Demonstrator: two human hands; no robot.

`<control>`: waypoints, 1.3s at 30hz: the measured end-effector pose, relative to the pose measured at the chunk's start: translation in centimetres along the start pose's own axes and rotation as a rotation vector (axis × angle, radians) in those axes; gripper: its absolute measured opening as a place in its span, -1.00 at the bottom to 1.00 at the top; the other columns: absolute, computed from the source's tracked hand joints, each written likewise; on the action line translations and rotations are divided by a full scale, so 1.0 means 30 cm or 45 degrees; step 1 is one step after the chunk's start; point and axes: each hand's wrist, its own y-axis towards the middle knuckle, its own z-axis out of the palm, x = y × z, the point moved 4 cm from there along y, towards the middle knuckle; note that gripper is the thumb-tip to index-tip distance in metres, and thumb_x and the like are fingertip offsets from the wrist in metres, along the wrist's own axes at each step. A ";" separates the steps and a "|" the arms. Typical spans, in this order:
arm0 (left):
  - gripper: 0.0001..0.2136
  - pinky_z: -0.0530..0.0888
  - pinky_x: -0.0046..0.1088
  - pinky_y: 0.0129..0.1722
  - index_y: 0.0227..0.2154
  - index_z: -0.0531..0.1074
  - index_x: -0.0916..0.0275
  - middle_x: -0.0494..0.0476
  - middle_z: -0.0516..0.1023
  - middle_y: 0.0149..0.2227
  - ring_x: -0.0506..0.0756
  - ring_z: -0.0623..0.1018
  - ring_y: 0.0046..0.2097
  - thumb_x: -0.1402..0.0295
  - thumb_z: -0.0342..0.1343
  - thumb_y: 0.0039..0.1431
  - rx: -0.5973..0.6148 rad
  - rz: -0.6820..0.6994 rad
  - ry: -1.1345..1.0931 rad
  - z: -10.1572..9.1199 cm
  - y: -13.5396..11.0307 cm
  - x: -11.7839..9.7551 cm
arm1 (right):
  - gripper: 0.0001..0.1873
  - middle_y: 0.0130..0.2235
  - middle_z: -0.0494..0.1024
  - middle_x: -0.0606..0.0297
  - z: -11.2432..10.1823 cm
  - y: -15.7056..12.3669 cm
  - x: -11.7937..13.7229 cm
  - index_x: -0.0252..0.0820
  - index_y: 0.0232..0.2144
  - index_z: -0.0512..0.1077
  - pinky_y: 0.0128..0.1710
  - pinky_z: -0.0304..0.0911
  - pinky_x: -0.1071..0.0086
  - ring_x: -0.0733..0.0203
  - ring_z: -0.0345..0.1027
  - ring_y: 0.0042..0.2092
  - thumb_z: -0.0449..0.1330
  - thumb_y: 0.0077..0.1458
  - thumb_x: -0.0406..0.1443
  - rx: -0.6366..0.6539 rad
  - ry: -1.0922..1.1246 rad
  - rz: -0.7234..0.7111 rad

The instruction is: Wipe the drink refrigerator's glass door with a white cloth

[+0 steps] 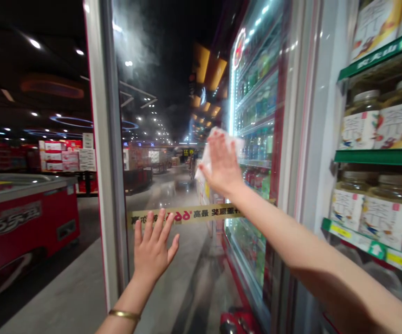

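Note:
A glass cooler door (173,116) stands open in front of me, with a hazy patch on its upper left. My right hand (223,164) lies flat against the pane, pressing a thin white cloth (237,147) under palm and fingers; the cloth's edges show around them. Lower on the left, my left hand (154,253) rests on the glass with its fingers spread and nothing in it. A gold strip with mirrored lettering (201,214) crosses the door between the two hands.
To the right, green-edged shelves (378,157) hold several labelled jars (359,120). Through the pane I see a lit drinks cooler (253,102). A red chest freezer (30,222) stands at left, and stacked boxes (63,155) sit behind it. The door's metal frame (105,153) rises at left.

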 end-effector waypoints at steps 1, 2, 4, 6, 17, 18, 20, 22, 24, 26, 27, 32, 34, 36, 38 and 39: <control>-0.23 -0.17 -0.04 0.65 0.58 0.06 0.02 0.12 0.17 0.56 0.16 -0.06 0.65 0.10 0.21 0.43 -0.002 0.005 0.001 0.000 0.000 0.001 | -0.16 0.63 -0.05 -0.07 0.021 -0.051 0.098 -0.43 0.60 -0.11 0.63 -0.34 -0.13 0.00 -0.37 0.66 -0.09 0.55 0.01 0.060 0.037 -0.297; -0.23 -0.16 -0.03 0.65 0.58 0.05 0.02 0.13 0.17 0.56 0.17 -0.05 0.65 0.11 0.22 0.42 -0.004 0.011 0.003 0.000 -0.001 0.002 | -0.17 0.63 0.02 0.07 0.035 -0.103 0.164 -0.30 0.60 -0.04 0.64 -0.35 -0.08 0.05 -0.34 0.66 -0.05 0.53 0.03 0.108 0.070 -0.530; -0.21 -0.16 -0.02 0.65 0.58 0.05 0.02 0.14 0.17 0.56 0.18 -0.05 0.65 0.12 0.23 0.41 0.001 0.016 0.009 0.002 -0.001 0.004 | -0.17 0.63 0.05 0.22 0.034 -0.158 0.166 -0.12 0.59 0.03 0.64 -0.35 -0.14 0.01 -0.37 0.66 0.03 0.47 0.08 0.166 0.099 -0.668; -0.20 -0.17 -0.02 0.65 0.58 0.04 0.03 0.14 0.16 0.56 0.19 -0.06 0.65 0.12 0.23 0.40 0.017 0.018 0.019 0.007 -0.003 0.006 | -0.11 0.64 -0.04 0.10 0.006 -0.114 0.020 -0.16 0.59 0.01 0.59 -0.35 -0.36 -0.21 -0.48 0.66 0.08 0.44 0.10 0.129 0.059 -0.332; -0.15 -0.18 -0.02 0.65 0.60 -0.01 0.03 0.17 0.11 0.59 0.19 -0.10 0.66 0.17 0.27 0.38 0.053 0.042 0.038 0.012 -0.008 0.018 | -0.12 0.65 -0.04 0.19 0.057 -0.104 0.227 -0.05 0.61 -0.05 0.63 -0.34 -0.21 -0.06 -0.35 0.66 0.08 0.44 0.09 0.147 0.130 -0.533; -0.15 -0.18 -0.01 0.65 0.60 0.00 0.04 0.18 0.10 0.59 0.20 -0.09 0.66 0.18 0.28 0.37 0.050 0.045 0.039 0.013 -0.009 0.019 | -0.15 0.64 0.00 0.26 0.055 -0.166 0.215 0.03 0.61 -0.02 0.63 -0.32 -0.19 -0.02 -0.32 0.66 0.08 0.44 0.08 0.184 0.137 -0.620; -0.15 -0.17 0.01 0.65 0.59 0.02 0.06 0.20 0.10 0.59 0.21 -0.09 0.66 0.20 0.29 0.36 0.045 0.049 0.045 0.017 -0.010 0.022 | -0.20 0.64 0.02 0.27 0.030 -0.264 0.080 0.06 0.60 -0.01 0.62 -0.30 -0.24 -0.03 -0.34 0.66 0.07 0.47 0.06 0.175 0.072 -0.390; -0.15 -0.15 0.01 0.65 0.59 0.03 0.06 0.21 0.12 0.59 0.22 -0.08 0.66 0.21 0.30 0.35 0.033 0.060 0.041 0.019 -0.010 0.021 | -0.21 0.65 -0.06 0.09 -0.009 -0.348 -0.106 -0.08 0.62 -0.09 0.58 -0.27 -0.36 -0.11 -0.40 0.66 -0.03 0.52 0.02 0.079 -0.047 0.193; -0.15 -0.13 0.00 0.64 0.58 0.06 0.04 0.20 0.16 0.58 0.21 -0.04 0.65 0.22 0.31 0.33 -0.002 0.060 0.010 0.012 -0.003 0.017 | -0.21 0.64 -0.15 -0.12 -0.028 -0.449 -0.186 -0.26 0.62 -0.19 0.54 -0.21 -0.45 -0.20 -0.43 0.66 -0.15 0.55 -0.02 -0.028 -0.129 0.730; -0.14 -0.12 -0.01 0.64 0.58 0.07 0.01 0.19 0.21 0.57 0.20 -0.01 0.65 0.24 0.33 0.31 -0.037 0.035 -0.038 0.002 0.016 0.010 | -0.19 0.64 -0.18 -0.18 -0.005 -0.550 -0.090 -0.32 0.62 -0.23 0.52 -0.20 -0.50 -0.26 -0.46 0.66 -0.15 0.55 -0.06 -0.053 -0.126 0.896; -0.15 -0.14 0.01 0.64 0.57 0.08 -0.03 0.17 0.21 0.57 0.20 0.00 0.65 0.24 0.33 0.31 -0.036 0.026 -0.059 -0.001 0.030 0.005 | -0.17 0.64 -0.16 -0.14 0.018 -0.596 0.008 -0.28 0.63 -0.23 0.53 -0.22 -0.51 -0.26 -0.49 0.66 -0.09 0.53 -0.07 -0.037 -0.095 0.809; -0.20 -0.36 0.13 0.62 0.58 0.04 -0.13 0.08 -0.04 0.63 0.23 -0.22 0.67 0.23 0.26 0.38 0.109 0.062 -0.074 0.021 0.110 -0.028 | -0.19 0.65 -0.04 0.41 0.090 -0.863 0.391 0.16 0.60 0.00 0.64 -0.23 -0.09 0.08 -0.40 0.67 0.09 0.44 0.07 0.093 0.088 -0.138; -0.19 -0.39 0.17 0.61 0.59 -0.01 -0.14 0.06 -0.12 0.65 0.24 -0.29 0.66 0.22 0.23 0.40 0.138 0.050 -0.075 0.033 0.123 -0.031 | -0.15 0.65 -0.04 0.32 0.075 -0.967 0.296 0.12 0.63 -0.09 0.63 -0.19 -0.16 -0.02 -0.33 0.66 0.09 0.45 0.02 0.051 0.031 0.192; -0.20 -0.40 0.18 0.61 0.59 -0.02 -0.14 0.05 -0.15 0.65 0.25 -0.30 0.66 0.21 0.22 0.41 0.152 0.038 -0.072 0.042 0.122 -0.030 | -0.11 0.65 -0.12 0.00 0.058 -1.051 0.182 -0.11 0.65 -0.24 0.56 -0.08 -0.37 -0.29 -0.29 0.65 0.03 0.47 -0.09 -0.022 -0.057 0.721; -0.20 -0.38 0.19 0.62 0.59 -0.02 -0.13 0.06 -0.15 0.65 0.28 -0.28 0.66 0.19 0.22 0.41 0.159 0.022 -0.072 0.046 0.113 -0.025 | -0.09 0.63 -0.23 -0.29 0.061 -1.093 0.178 -0.33 0.63 -0.36 0.44 0.01 -0.56 -0.53 -0.28 0.62 -0.06 0.46 -0.14 -0.089 -0.140 1.129; -0.20 -0.37 0.21 0.62 0.59 -0.01 -0.14 0.05 -0.15 0.65 0.30 -0.26 0.66 0.19 0.22 0.41 0.165 0.007 -0.084 0.047 0.108 -0.021 | -0.08 0.62 -0.24 -0.34 0.074 -1.093 0.228 -0.37 0.63 -0.37 0.40 0.04 -0.61 -0.59 -0.27 0.62 -0.08 0.46 -0.14 -0.093 -0.169 1.229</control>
